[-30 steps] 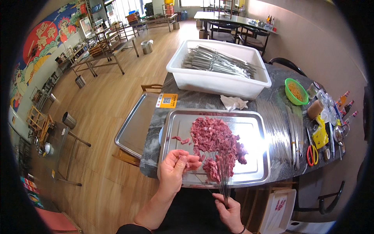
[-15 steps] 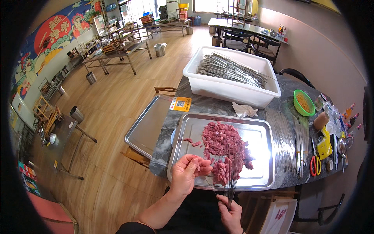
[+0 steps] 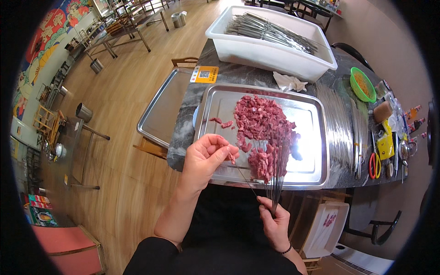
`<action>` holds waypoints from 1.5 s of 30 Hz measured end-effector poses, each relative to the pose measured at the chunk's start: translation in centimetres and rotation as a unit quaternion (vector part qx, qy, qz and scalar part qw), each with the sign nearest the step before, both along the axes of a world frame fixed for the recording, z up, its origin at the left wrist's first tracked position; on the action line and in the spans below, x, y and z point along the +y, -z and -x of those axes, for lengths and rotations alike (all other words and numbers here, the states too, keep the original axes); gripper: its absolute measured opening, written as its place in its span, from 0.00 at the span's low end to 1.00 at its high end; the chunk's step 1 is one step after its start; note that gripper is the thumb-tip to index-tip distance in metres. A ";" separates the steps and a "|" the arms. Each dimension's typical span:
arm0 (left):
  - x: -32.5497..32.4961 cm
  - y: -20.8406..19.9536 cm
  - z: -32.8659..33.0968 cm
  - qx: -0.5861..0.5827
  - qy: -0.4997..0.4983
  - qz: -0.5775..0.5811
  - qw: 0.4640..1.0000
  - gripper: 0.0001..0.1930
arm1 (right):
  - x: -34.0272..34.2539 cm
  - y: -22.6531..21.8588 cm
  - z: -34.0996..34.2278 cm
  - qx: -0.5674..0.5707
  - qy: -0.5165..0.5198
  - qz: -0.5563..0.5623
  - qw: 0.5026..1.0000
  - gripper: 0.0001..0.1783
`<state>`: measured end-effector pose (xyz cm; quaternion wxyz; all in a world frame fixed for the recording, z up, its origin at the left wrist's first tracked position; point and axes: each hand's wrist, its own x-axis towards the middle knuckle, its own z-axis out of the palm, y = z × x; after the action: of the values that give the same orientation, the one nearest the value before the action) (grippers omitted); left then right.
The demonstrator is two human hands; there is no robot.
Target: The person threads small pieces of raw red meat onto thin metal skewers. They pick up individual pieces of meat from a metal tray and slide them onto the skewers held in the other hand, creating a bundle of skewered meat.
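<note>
"So, what's the left hand (image 3: 208, 158) doing?"

"Pinching a small piece of raw red meat (image 3: 232, 158) between thumb and fingers, just above the near edge of the metal tray (image 3: 324, 156)."

"And the right?"

"The right hand (image 3: 275, 222) is closed around the lower ends of a fanned bundle of thin metal skewers (image 3: 277, 176), below the tray's near edge. A single skewer (image 3: 245, 178) slants from there up to the pinched piece; I can't tell whether its tip has gone in."

"Where's the rest of the meat?"

"The pile of cut meat (image 3: 261, 117) sits in the tray, partly behind the bundle, with a few scraps (image 3: 226, 124) to its left."

"Anything else on the table (image 3: 183, 121)?"

"A white plastic bin (image 3: 275, 57) of skewers beyond the tray, and scissors (image 3: 375, 166) with red and yellow handles off to the right."
</note>
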<state>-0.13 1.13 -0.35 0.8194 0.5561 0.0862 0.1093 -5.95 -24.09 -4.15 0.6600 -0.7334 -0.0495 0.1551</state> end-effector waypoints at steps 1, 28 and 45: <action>0.0 0.1 0.0 0.002 -0.002 0.006 1.000 0.06 | 0.0 0.0 0.1 -0.002 0.000 0.001 1.000 0.14; -3.9 -0.8 1.8 0.011 0.058 -0.115 0.992 0.11 | 0.4 -0.4 -0.2 -0.005 -0.001 -0.018 1.000 0.16; 0.1 0.0 -3.0 0.112 0.063 0.036 0.991 0.09 | -2.0 0.0 -0.6 -0.033 0.021 0.029 0.999 0.17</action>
<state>2.84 1.21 -0.37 0.8293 0.5395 0.1455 -0.0088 -5.31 -26.12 -4.17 0.6393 -0.7581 -0.0514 0.1181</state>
